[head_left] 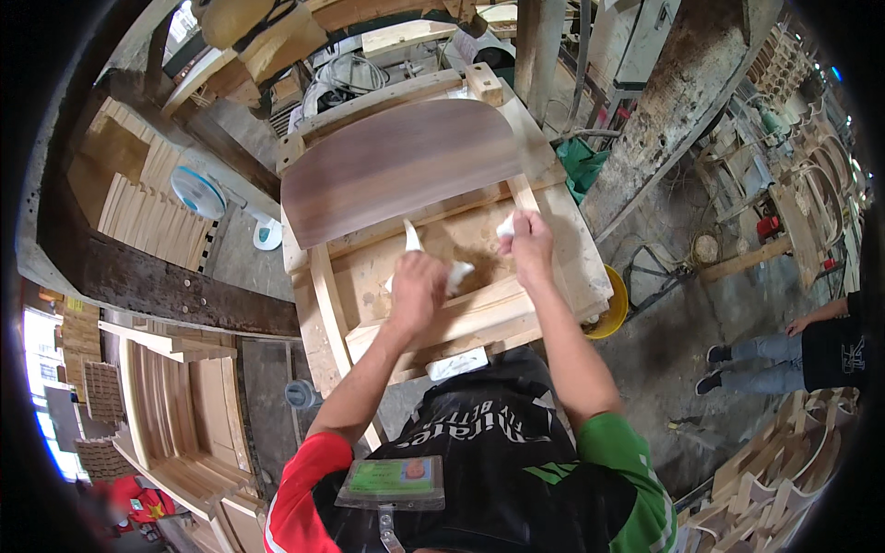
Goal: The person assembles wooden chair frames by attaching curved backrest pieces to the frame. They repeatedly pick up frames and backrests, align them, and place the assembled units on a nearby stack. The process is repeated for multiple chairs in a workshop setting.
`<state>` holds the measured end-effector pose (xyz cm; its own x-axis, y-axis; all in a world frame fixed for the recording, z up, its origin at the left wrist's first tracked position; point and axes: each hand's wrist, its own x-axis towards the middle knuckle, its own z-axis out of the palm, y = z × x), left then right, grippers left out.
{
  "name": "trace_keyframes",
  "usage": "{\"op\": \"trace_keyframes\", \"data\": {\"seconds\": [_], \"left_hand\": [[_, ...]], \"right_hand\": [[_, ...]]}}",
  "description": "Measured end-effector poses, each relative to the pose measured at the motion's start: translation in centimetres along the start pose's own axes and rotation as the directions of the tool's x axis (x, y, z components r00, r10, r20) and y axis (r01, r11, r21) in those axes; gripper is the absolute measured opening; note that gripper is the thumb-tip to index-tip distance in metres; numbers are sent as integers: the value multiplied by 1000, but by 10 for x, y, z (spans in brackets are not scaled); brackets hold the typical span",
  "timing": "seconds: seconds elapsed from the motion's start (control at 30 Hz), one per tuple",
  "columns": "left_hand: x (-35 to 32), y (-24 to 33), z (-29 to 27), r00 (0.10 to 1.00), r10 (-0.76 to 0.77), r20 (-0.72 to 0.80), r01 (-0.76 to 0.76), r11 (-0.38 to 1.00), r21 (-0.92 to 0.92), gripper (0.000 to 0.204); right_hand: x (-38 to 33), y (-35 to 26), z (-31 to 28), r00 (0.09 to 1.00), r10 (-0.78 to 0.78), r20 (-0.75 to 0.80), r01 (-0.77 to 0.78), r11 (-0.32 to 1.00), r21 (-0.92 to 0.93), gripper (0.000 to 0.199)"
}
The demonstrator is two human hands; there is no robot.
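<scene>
My left hand point(419, 290) is closed around a crumpled white cloth point(458, 275), whose ends stick out above and beside the fingers. It is held over a pale wooden frame point(327, 290) lying on a worktable point(576, 244). To its right, my right hand point(530, 247) pinches a small white wad point(505, 225), which looks like the same sort of cloth. Both hands are over the near part of the frame. Just beyond them, a dark brown wooden panel point(406, 166) with a rounded far edge rests across the frame. A white piece point(456, 363) lies at the table's near edge.
A yellow bucket point(610, 304) stands by the table's right side. Thick posts point(678, 115) rise at the right and left. A fan point(199, 192) is at the left, near stacked wooden parts point(180, 392). Another person point(825, 341) stands at the far right.
</scene>
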<state>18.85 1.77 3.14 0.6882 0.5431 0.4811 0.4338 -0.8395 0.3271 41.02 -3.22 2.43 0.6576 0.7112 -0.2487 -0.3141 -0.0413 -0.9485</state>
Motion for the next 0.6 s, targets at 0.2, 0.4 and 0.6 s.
{"op": "trace_keyframes", "data": {"seconds": [0.2, 0.4, 0.6], "left_hand": [[35, 7, 3, 990, -60, -126, 67, 996, 56, 36], [53, 54, 19, 910, -406, 78, 379, 743, -552, 29], [57, 47, 54, 800, -566, 201, 538, 527, -658, 23]], "right_hand": [[-18, -23, -4, 992, -55, 114, 43, 993, 109, 27], [-26, -5, -6, 985, -85, 151, 71, 993, 94, 24], [-22, 14, -39, 959, -273, 79, 284, 910, -303, 26]]}}
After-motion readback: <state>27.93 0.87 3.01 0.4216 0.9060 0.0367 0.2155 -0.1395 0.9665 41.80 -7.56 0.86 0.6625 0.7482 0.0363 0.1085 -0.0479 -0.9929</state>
